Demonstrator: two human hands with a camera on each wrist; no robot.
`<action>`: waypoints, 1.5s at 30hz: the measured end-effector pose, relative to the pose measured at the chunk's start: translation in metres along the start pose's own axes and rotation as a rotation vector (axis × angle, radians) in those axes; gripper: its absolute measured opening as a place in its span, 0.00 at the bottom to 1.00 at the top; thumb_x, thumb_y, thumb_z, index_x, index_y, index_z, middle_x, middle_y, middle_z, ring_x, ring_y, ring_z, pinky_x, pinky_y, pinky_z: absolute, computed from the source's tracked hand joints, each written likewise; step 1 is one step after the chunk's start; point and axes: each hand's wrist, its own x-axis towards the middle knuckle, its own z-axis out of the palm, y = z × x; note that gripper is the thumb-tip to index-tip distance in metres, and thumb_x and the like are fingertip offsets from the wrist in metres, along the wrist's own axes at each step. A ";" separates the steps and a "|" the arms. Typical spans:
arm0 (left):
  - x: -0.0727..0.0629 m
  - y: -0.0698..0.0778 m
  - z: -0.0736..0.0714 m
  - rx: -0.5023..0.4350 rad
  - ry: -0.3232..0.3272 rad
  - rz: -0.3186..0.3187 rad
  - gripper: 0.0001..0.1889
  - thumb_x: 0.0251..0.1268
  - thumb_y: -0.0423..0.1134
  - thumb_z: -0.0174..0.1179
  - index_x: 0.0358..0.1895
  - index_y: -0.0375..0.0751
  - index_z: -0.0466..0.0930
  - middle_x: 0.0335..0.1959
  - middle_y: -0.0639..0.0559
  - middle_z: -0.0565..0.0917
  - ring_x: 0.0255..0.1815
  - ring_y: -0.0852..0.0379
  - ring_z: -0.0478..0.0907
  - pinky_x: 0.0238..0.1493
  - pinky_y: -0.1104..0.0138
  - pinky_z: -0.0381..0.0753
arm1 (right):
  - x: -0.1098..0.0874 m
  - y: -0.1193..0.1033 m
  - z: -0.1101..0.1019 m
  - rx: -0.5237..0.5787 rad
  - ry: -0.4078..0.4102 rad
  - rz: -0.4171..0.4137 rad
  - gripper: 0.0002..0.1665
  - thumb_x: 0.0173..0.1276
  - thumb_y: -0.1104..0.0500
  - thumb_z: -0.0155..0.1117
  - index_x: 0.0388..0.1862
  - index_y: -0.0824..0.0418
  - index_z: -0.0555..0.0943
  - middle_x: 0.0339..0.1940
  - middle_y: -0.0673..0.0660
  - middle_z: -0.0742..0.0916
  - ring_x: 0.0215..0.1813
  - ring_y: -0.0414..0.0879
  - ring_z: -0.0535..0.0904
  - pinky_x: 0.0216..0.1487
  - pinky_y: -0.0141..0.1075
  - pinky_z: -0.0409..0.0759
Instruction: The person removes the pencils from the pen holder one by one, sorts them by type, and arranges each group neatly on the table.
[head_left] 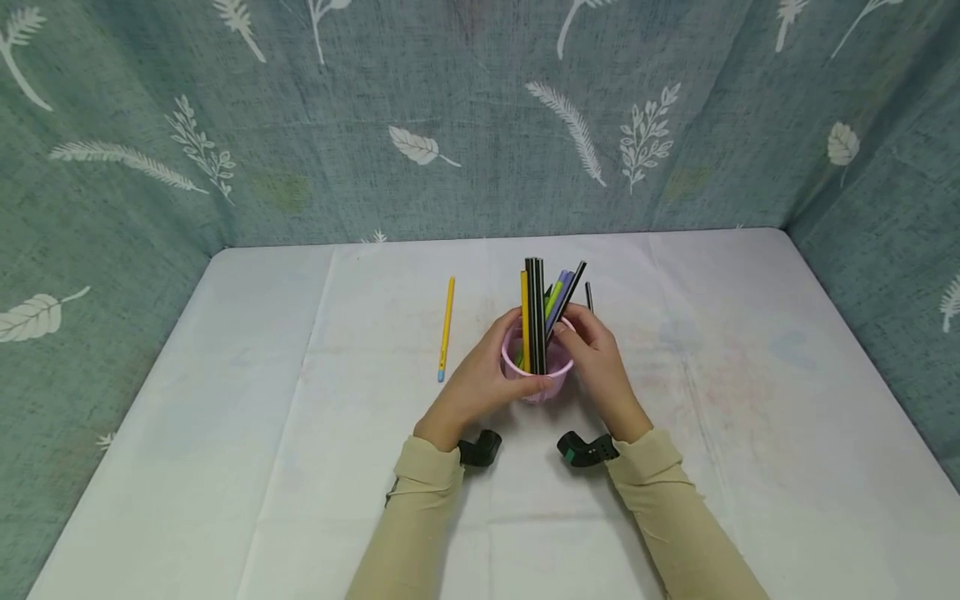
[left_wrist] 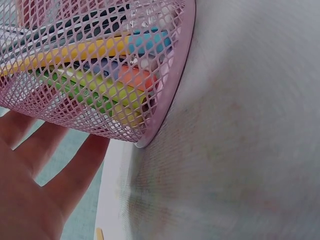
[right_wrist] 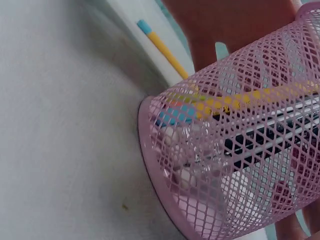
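The right hand (head_left: 606,362) hides part of a black pencil (head_left: 588,294); it and the left hand (head_left: 480,375) curl round the pink cup (head_left: 561,380), pencils (head_left: 536,317) inside, on the white bench (head_left: 345,442). Leaf-print curtain (head_left: 495,183) hangs behind.

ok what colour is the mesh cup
The cup is pink, best seen in the left wrist view.

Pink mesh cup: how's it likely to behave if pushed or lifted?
The pink mesh cup may tip if pushed high: long writing tools stick out well above it, some leaning. On its side it could roll, given its round base. Its open mesh suggests it's probably light for its size when empty.
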 end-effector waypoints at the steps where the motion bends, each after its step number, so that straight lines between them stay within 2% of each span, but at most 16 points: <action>1: 0.000 0.000 0.000 -0.003 -0.002 -0.001 0.46 0.38 0.60 0.67 0.63 0.74 0.49 0.58 0.68 0.65 0.54 0.65 0.66 0.54 0.59 0.65 | 0.001 0.004 0.000 -0.003 0.016 0.003 0.18 0.68 0.57 0.51 0.55 0.61 0.71 0.53 0.56 0.76 0.54 0.45 0.71 0.54 0.39 0.70; 4: -0.001 0.001 -0.001 -0.012 -0.011 -0.005 0.46 0.38 0.60 0.67 0.64 0.73 0.49 0.59 0.67 0.65 0.54 0.64 0.66 0.54 0.58 0.65 | 0.005 0.016 -0.002 -0.011 0.043 0.002 0.19 0.66 0.53 0.54 0.54 0.57 0.72 0.53 0.53 0.76 0.54 0.44 0.71 0.53 0.38 0.70; 11: -0.001 0.004 -0.002 -0.013 -0.016 -0.011 0.46 0.39 0.59 0.68 0.64 0.70 0.50 0.60 0.65 0.64 0.54 0.63 0.66 0.53 0.59 0.66 | 0.007 0.017 -0.005 -0.045 0.053 -0.040 0.16 0.63 0.52 0.57 0.47 0.57 0.73 0.51 0.52 0.77 0.54 0.44 0.72 0.54 0.39 0.69; 19: -0.009 0.034 -0.012 -0.057 -0.037 -0.014 0.44 0.44 0.46 0.69 0.66 0.54 0.53 0.61 0.55 0.66 0.56 0.57 0.66 0.55 0.57 0.65 | 0.006 0.018 -0.005 -0.057 0.031 -0.033 0.16 0.62 0.49 0.58 0.42 0.58 0.75 0.45 0.53 0.79 0.48 0.44 0.73 0.50 0.39 0.70; 23: -0.009 0.036 -0.012 -0.042 -0.041 -0.020 0.44 0.45 0.45 0.68 0.67 0.53 0.53 0.62 0.55 0.64 0.57 0.56 0.65 0.55 0.56 0.65 | 0.005 0.019 -0.007 -0.059 -0.010 -0.044 0.17 0.64 0.49 0.56 0.45 0.58 0.78 0.49 0.51 0.79 0.52 0.43 0.72 0.54 0.39 0.68; 27: -0.004 0.020 -0.007 -0.032 -0.027 -0.011 0.45 0.42 0.50 0.69 0.66 0.59 0.52 0.62 0.58 0.64 0.56 0.59 0.65 0.54 0.58 0.65 | 0.005 0.018 -0.008 -0.065 -0.026 -0.052 0.17 0.66 0.51 0.54 0.48 0.59 0.78 0.52 0.51 0.78 0.54 0.42 0.71 0.56 0.40 0.66; 31: 0.001 0.002 -0.001 -0.018 -0.013 0.000 0.46 0.40 0.54 0.69 0.65 0.66 0.51 0.61 0.64 0.64 0.56 0.64 0.64 0.55 0.60 0.65 | 0.001 0.010 -0.007 -0.074 -0.026 -0.042 0.17 0.67 0.55 0.52 0.49 0.62 0.77 0.51 0.55 0.79 0.53 0.44 0.72 0.55 0.41 0.67; 36: -0.002 -0.001 0.001 0.002 -0.006 -0.012 0.46 0.38 0.59 0.68 0.64 0.71 0.51 0.59 0.66 0.65 0.58 0.65 0.63 0.56 0.60 0.64 | -0.006 -0.005 -0.003 -0.118 -0.021 -0.036 0.17 0.68 0.58 0.51 0.51 0.66 0.76 0.50 0.58 0.79 0.51 0.45 0.73 0.53 0.40 0.68; 41: -0.002 0.000 0.000 0.030 -0.001 -0.003 0.45 0.39 0.61 0.66 0.64 0.71 0.51 0.60 0.65 0.65 0.59 0.65 0.62 0.57 0.59 0.63 | -0.007 -0.008 -0.003 -0.108 -0.029 -0.047 0.17 0.68 0.59 0.51 0.51 0.67 0.76 0.48 0.59 0.80 0.47 0.45 0.73 0.49 0.37 0.69; 45: -0.001 -0.001 0.000 0.045 0.000 0.019 0.44 0.40 0.60 0.66 0.64 0.71 0.52 0.60 0.64 0.65 0.59 0.65 0.62 0.57 0.59 0.63 | -0.005 -0.008 -0.003 -0.077 -0.025 -0.055 0.16 0.67 0.61 0.51 0.49 0.69 0.76 0.48 0.61 0.80 0.49 0.45 0.73 0.51 0.37 0.69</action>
